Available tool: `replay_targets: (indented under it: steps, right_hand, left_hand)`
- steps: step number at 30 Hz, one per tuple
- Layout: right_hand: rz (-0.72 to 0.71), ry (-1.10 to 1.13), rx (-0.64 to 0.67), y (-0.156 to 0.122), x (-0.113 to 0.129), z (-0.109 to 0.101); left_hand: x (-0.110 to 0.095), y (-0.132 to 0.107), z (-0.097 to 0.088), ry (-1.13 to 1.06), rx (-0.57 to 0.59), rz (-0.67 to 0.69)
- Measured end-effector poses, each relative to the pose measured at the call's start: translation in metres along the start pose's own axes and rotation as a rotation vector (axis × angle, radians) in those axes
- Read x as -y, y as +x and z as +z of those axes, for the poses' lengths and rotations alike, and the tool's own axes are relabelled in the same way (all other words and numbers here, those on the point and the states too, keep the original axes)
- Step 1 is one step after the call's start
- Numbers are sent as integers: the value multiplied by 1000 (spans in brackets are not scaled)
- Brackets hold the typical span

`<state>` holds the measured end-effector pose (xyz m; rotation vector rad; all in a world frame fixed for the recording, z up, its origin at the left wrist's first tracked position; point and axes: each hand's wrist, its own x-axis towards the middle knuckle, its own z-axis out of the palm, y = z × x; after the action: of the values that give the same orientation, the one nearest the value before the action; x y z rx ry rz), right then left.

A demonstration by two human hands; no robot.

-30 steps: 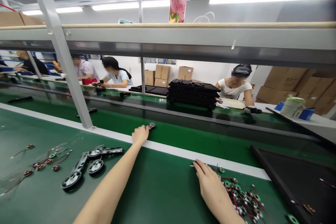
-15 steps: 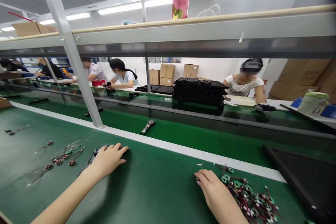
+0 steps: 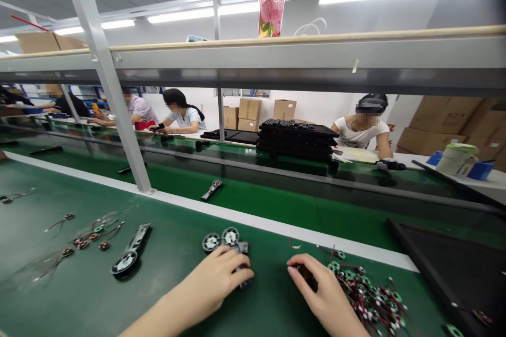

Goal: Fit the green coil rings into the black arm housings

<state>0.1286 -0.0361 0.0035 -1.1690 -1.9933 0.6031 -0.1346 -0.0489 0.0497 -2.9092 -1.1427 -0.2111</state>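
My left hand rests in the middle of the green bench mat, gripping a black plastic bracket with paired round discs. Its lower part is hidden under my fingers. My right hand pinches a small dark piece, mostly hidden, next to a heap of wired green-and-red coils. To the left lies another bracket with a round disc, near several loose wired coils.
A white strip edges the mat, and a green conveyor belt carrying a black part runs beyond it. A black tray lies at right. Co-workers sit across the line, among stacked black trays and cardboard boxes.
My left hand has moved right across the mat, and the two-disc bracket now lies under it. My right hand has closed its fingers on the small dark piece.
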Motion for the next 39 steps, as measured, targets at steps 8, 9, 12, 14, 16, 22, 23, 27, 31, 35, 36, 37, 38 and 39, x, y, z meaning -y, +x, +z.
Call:
replay_targets:
  steps: [8, 9, 12, 14, 16, 22, 23, 27, 31, 35, 36, 37, 38, 39]
  right_hand:
    - [27, 19, -53, -4, -12, 8]
    - [18, -8, -36, -4, -11, 9]
    - [-15, -75, 20, -5, -4, 8]
    - [-38, -90, 34, -5, -1, 7]
    - [-60, -94, 32, -5, 0, 7]
    - [-55, -60, -24, -3, 1, 3]
    - [-47, -54, -18, -2, 3, 2]
    - [-61, -61, 65, -2, 10, -1]
    - [-86, -79, 146, -4, 14, 0]
    - [-87, -65, 168, -5, 12, 2]
    - [-84, -60, 164, -5, 11, 3]
    - [-80, -53, 155, -5, 10, 4]
    - [-78, -44, 144, -5, 8, 5]
    - [-77, -35, 134, -5, 7, 6]
  left_hand:
    - [-20, 16, -18, -210, -29, -235]
    - [-19, 19, -15, -174, -11, -331]
    - [-18, 29, 0, -120, 72, -518]
    - [-20, 35, 8, -164, 86, -584]
    - [-19, 41, 11, -235, 87, -632]
    - [-3, 49, -1, -469, 99, -584]
    - [-1, 50, -3, -523, 95, -553]
    - [-4, 59, -1, -721, 37, -448]
    - [-13, 60, 11, -939, -28, -334]
    - [-19, 53, 13, -1041, 36, -299]
    - [-20, 51, 12, -1056, 39, -300]
    - [-20, 50, 11, -1058, 42, -303]
    - [-21, 49, 10, -1048, 48, -309]
    - [-22, 48, 9, -1028, 55, -319]
